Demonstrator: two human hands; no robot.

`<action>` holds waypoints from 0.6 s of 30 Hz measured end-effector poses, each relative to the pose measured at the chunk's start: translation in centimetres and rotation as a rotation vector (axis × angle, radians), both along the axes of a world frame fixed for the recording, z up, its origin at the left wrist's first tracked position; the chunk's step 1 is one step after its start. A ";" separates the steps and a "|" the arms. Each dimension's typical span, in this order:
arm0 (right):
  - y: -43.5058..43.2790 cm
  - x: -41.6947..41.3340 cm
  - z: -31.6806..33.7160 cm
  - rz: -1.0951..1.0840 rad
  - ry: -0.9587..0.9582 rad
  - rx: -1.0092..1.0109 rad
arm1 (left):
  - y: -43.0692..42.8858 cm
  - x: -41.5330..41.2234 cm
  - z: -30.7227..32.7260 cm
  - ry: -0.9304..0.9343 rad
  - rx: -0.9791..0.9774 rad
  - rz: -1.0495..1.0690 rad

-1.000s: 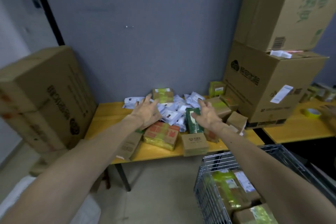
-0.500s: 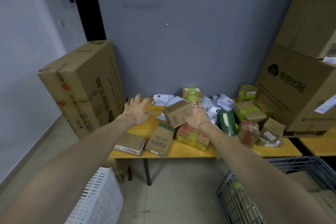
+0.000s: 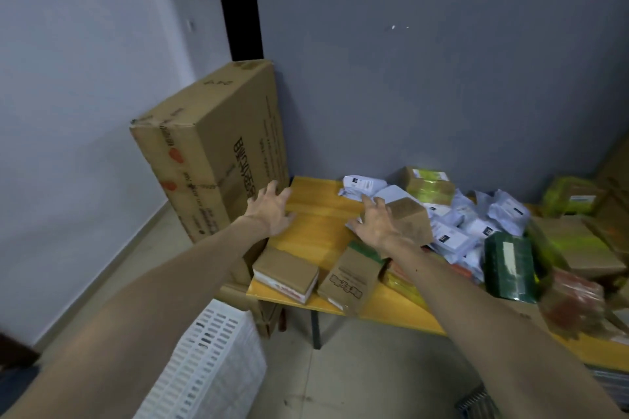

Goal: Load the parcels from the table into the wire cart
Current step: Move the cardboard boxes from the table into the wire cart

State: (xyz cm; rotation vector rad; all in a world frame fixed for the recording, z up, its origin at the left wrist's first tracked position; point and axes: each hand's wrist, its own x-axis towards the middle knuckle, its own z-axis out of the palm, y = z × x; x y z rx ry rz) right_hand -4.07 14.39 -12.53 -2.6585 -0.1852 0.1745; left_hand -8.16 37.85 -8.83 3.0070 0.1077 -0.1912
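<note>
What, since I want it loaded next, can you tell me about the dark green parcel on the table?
The dark green parcel is a blocky package in glossy, film-like wrap, with a pale label strip on its upper face. It lies lengthwise on the yellow table near the front edge. White mailer bags crowd against its left side. What it touches on its right is too blurred to tell.

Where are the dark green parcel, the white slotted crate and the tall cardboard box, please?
dark green parcel point(image 3: 509, 269): head view, middle of its front face.
white slotted crate point(image 3: 211, 360): head view, its slotted side.
tall cardboard box point(image 3: 245, 160): head view, its printed side.
</note>
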 end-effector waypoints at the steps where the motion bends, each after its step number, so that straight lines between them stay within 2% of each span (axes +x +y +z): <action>1: 0.4 0.9 -0.3 0.009 0.002 -0.004 | 0.3 0.6 -0.2 0.015 0.002 0.013; 10: 1.5 5.9 -5.4 0.098 0.171 -0.098 | 0.8 4.7 -5.9 0.175 0.026 0.120; 18: 1.2 6.9 -11.1 0.042 0.312 -0.169 | 0.1 6.5 -13.0 0.312 0.018 0.220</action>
